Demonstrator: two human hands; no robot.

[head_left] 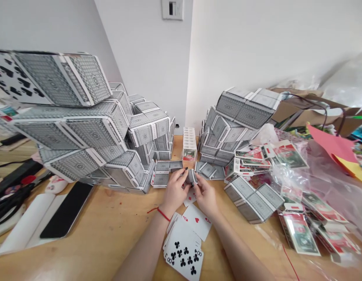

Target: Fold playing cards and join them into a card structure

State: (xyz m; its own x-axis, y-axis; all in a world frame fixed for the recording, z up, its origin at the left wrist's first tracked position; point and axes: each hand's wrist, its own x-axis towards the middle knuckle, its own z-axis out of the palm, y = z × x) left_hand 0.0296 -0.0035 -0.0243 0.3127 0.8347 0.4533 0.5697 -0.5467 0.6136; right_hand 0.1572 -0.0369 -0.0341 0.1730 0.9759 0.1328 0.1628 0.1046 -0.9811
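Observation:
A grey-backed playing card, seemingly bent, is held between the fingers of my left hand and my right hand. A red-pipped card lies under my fingertips, partly hidden. Nearer to me, between my forearms, is an ace of hearts beside a loose pile of face-up cards, with an eight of clubs on top. Just past my hands, grey-backed cards lie flat to the left and right. A red cord circles my left wrist.
Stacked blocks built of cards rise at left and right. Clear card boxes line up between them. A separate card block and red-green card packs lie right. A black phone and scissors lie left.

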